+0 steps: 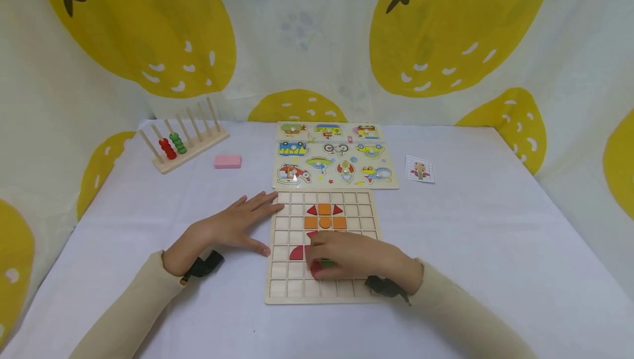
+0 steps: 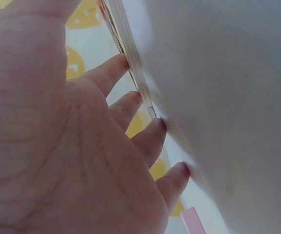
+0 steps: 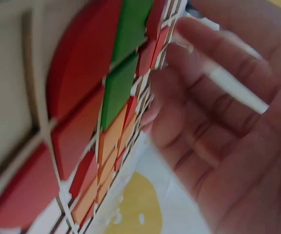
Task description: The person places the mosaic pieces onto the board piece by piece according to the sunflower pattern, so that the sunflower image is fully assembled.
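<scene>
My right hand (image 1: pixel 349 254) bends over the lower middle of a wooden grid board (image 1: pixel 292 288), its thumb and index finger pinching a rounded red piece (image 1: pixel 315 271) partly hidden by them. Just beside the fingertips lies a green piece (image 1: pixel 328 263). In the right wrist view, a large red quarter-round piece (image 3: pixel 82 63) sits in a cell next to green pieces (image 3: pixel 120 92). Flat and spread, my left hand (image 1: pixel 233 226) rests on the cloth with its fingertips at the board's left edge. Farther up the grid are orange squares (image 1: pixel 324 208) and red triangles (image 1: pixel 312 210).
Behind the grid lies a vehicle puzzle board (image 1: pixel 304 153). A small pattern card (image 1: pixel 420 169) is to its right. At the back left stand a peg rack (image 1: pixel 198 144) with red and green beads and a pink block (image 1: pixel 227 161). A patterned curtain (image 1: pixel 307 28) hangs behind the table.
</scene>
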